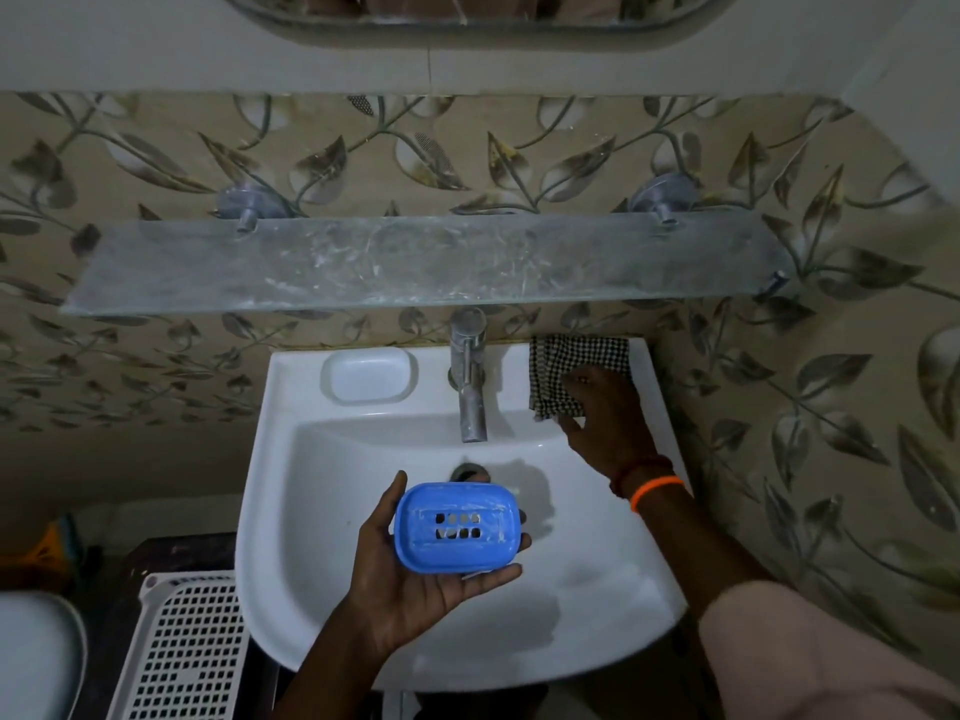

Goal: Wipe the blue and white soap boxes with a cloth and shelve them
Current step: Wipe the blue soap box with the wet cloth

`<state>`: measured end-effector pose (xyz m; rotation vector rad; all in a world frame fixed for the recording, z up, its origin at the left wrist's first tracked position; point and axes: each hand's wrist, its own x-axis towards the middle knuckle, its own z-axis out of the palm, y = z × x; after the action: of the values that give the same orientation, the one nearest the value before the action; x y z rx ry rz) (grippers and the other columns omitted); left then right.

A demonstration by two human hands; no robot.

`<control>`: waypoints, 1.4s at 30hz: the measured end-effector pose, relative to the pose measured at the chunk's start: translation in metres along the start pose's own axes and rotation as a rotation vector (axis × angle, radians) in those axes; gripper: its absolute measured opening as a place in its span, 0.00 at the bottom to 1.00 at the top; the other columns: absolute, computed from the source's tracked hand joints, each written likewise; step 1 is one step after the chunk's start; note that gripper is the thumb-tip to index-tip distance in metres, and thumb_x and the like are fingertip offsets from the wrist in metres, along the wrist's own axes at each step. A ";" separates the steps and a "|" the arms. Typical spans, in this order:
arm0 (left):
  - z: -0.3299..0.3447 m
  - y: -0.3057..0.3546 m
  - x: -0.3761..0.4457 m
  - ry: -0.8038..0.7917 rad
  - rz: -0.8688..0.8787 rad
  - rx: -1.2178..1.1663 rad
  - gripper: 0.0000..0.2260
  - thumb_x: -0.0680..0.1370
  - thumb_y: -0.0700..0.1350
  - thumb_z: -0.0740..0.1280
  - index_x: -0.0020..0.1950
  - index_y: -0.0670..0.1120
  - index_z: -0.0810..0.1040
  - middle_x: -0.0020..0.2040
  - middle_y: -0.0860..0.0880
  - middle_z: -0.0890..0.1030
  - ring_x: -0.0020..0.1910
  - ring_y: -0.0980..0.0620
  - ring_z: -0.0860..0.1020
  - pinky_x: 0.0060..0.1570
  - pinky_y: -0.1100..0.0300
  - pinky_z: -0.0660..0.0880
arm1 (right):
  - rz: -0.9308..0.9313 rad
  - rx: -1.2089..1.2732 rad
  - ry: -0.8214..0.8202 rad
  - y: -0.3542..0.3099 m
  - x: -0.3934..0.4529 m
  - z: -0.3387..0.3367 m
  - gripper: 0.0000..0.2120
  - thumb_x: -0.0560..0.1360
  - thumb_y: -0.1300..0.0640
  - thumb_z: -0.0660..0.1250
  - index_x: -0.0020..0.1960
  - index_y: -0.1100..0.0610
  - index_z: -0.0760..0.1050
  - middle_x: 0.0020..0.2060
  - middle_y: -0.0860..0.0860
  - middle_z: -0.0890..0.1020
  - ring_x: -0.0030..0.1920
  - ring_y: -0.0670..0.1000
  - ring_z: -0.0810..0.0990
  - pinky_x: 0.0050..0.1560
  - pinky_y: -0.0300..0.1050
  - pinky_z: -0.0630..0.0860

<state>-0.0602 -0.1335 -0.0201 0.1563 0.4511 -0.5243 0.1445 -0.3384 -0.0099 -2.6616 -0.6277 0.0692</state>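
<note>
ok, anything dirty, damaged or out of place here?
Yes: the glass shelf is streaked with whitish residue, and the blue soap box in the left hand has white smears around its drain slots. Nothing looks broken or spilled.

White soap box (pixel 369 375) and cloth (pixel 571 371) on sink (pixel 311 511)

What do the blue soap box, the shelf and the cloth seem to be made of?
Blue soap box: likely moulded plastic, smooth, with drain slots and white residue.
Shelf: looks like glass, see-through, smeared.
Cloth: woven fabric, checked black and white, soft folds.
</note>
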 end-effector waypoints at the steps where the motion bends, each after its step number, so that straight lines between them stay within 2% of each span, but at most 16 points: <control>1: -0.001 0.000 0.000 0.000 0.002 0.005 0.42 0.79 0.67 0.61 0.81 0.38 0.61 0.80 0.28 0.60 0.79 0.26 0.58 0.77 0.31 0.56 | -0.039 -0.069 -0.036 0.002 0.007 0.006 0.26 0.70 0.56 0.78 0.65 0.62 0.77 0.65 0.59 0.77 0.65 0.63 0.74 0.67 0.58 0.71; 4: -0.001 -0.002 0.000 0.013 0.024 0.007 0.41 0.79 0.68 0.60 0.80 0.37 0.63 0.79 0.27 0.60 0.79 0.27 0.59 0.76 0.31 0.58 | -0.098 -0.216 -0.101 0.001 0.016 0.022 0.30 0.67 0.51 0.78 0.66 0.62 0.77 0.65 0.59 0.77 0.64 0.63 0.74 0.64 0.59 0.73; 8: 0.006 -0.005 0.001 0.039 0.078 -0.044 0.41 0.78 0.69 0.62 0.82 0.44 0.61 0.81 0.31 0.59 0.80 0.28 0.58 0.75 0.31 0.60 | -0.132 -0.208 0.010 0.003 0.018 0.032 0.18 0.71 0.59 0.75 0.59 0.64 0.80 0.58 0.61 0.80 0.57 0.64 0.78 0.57 0.60 0.77; 12: 0.016 -0.008 0.000 0.043 0.113 -0.030 0.43 0.76 0.71 0.65 0.82 0.45 0.62 0.80 0.32 0.62 0.79 0.28 0.60 0.76 0.32 0.60 | -0.125 -0.050 0.107 0.007 0.016 0.026 0.11 0.73 0.65 0.71 0.54 0.67 0.81 0.51 0.63 0.83 0.53 0.65 0.80 0.57 0.60 0.78; 16: 0.022 -0.013 -0.001 0.060 0.136 -0.036 0.40 0.77 0.67 0.67 0.82 0.46 0.63 0.79 0.32 0.66 0.78 0.29 0.62 0.75 0.33 0.63 | -0.012 0.211 0.179 0.005 0.005 0.001 0.09 0.78 0.64 0.67 0.56 0.66 0.79 0.53 0.63 0.83 0.55 0.62 0.81 0.59 0.58 0.78; 19: 0.029 -0.018 -0.004 0.036 0.158 -0.020 0.39 0.77 0.66 0.67 0.81 0.45 0.65 0.79 0.31 0.65 0.79 0.28 0.60 0.78 0.34 0.59 | -0.001 0.365 0.352 0.001 -0.014 -0.023 0.02 0.77 0.62 0.69 0.49 0.61 0.79 0.44 0.57 0.84 0.47 0.54 0.82 0.49 0.42 0.79; 21: 0.033 -0.021 -0.007 0.018 0.178 -0.018 0.38 0.78 0.66 0.65 0.81 0.45 0.64 0.80 0.31 0.63 0.79 0.27 0.59 0.79 0.34 0.54 | 0.041 0.445 0.463 -0.005 -0.032 -0.038 0.03 0.76 0.60 0.72 0.47 0.59 0.80 0.40 0.54 0.84 0.43 0.46 0.82 0.45 0.28 0.74; 23: 0.038 -0.024 -0.009 -0.005 0.204 -0.021 0.37 0.79 0.65 0.63 0.81 0.45 0.64 0.80 0.32 0.62 0.79 0.27 0.58 0.79 0.33 0.53 | 0.059 0.549 0.532 -0.015 -0.054 -0.050 0.03 0.75 0.59 0.74 0.46 0.57 0.81 0.38 0.50 0.83 0.41 0.36 0.81 0.44 0.22 0.73; 25: 0.040 -0.026 -0.010 -0.029 0.234 -0.020 0.36 0.79 0.64 0.63 0.81 0.44 0.65 0.81 0.33 0.61 0.80 0.28 0.57 0.79 0.32 0.53 | 0.066 0.629 0.541 -0.028 -0.076 -0.060 0.03 0.75 0.58 0.75 0.47 0.55 0.82 0.40 0.47 0.84 0.44 0.35 0.82 0.45 0.27 0.76; 27: 0.042 -0.027 -0.012 -0.044 0.272 -0.008 0.36 0.79 0.63 0.63 0.81 0.44 0.65 0.81 0.33 0.61 0.80 0.29 0.56 0.78 0.31 0.52 | 0.092 0.691 0.532 -0.042 -0.096 -0.068 0.05 0.74 0.57 0.76 0.49 0.55 0.84 0.42 0.46 0.86 0.46 0.40 0.85 0.47 0.33 0.80; 31: 0.051 -0.030 -0.019 -0.086 0.310 0.055 0.36 0.79 0.63 0.62 0.81 0.44 0.64 0.81 0.31 0.60 0.80 0.28 0.56 0.79 0.33 0.51 | 0.041 0.679 0.523 -0.081 -0.126 -0.079 0.06 0.73 0.59 0.76 0.46 0.51 0.81 0.38 0.45 0.84 0.41 0.42 0.84 0.42 0.37 0.80; 33: 0.054 -0.034 -0.018 -0.066 0.319 0.061 0.35 0.79 0.63 0.63 0.81 0.44 0.66 0.78 0.34 0.68 0.78 0.31 0.64 0.77 0.35 0.60 | -0.061 0.534 0.491 -0.103 -0.135 -0.080 0.06 0.72 0.59 0.76 0.44 0.52 0.80 0.36 0.47 0.82 0.39 0.42 0.81 0.41 0.33 0.77; 35: 0.060 -0.037 -0.017 -0.059 0.338 0.075 0.33 0.79 0.62 0.62 0.77 0.42 0.71 0.70 0.36 0.78 0.67 0.36 0.77 0.68 0.40 0.74 | -0.078 0.476 0.442 -0.123 -0.139 -0.077 0.05 0.71 0.61 0.76 0.44 0.57 0.81 0.36 0.49 0.81 0.38 0.44 0.79 0.42 0.29 0.73; 38: 0.061 -0.035 -0.020 -0.006 0.332 0.130 0.32 0.80 0.63 0.61 0.74 0.41 0.75 0.63 0.39 0.83 0.58 0.42 0.83 0.59 0.48 0.80 | -0.049 0.425 0.390 -0.148 -0.139 -0.068 0.05 0.72 0.63 0.75 0.43 0.58 0.78 0.36 0.48 0.79 0.38 0.45 0.77 0.42 0.25 0.70; 40: 0.062 -0.033 -0.024 0.008 0.315 0.179 0.34 0.79 0.65 0.61 0.76 0.42 0.73 0.64 0.40 0.82 0.59 0.43 0.82 0.60 0.48 0.78 | -0.031 0.400 0.346 -0.161 -0.139 -0.061 0.05 0.74 0.62 0.73 0.43 0.57 0.77 0.37 0.46 0.77 0.38 0.44 0.76 0.43 0.30 0.75; 42: 0.062 -0.031 -0.029 0.027 0.303 0.235 0.35 0.79 0.65 0.61 0.76 0.42 0.73 0.67 0.40 0.80 0.62 0.43 0.80 0.63 0.49 0.75 | 0.044 0.367 0.299 -0.172 -0.141 -0.052 0.03 0.76 0.59 0.70 0.44 0.57 0.77 0.39 0.48 0.79 0.40 0.46 0.79 0.43 0.42 0.81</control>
<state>-0.0755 -0.1632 0.0472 0.4503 0.3828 -0.2758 -0.0472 -0.2794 0.1000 -2.2700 -0.4123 -0.1818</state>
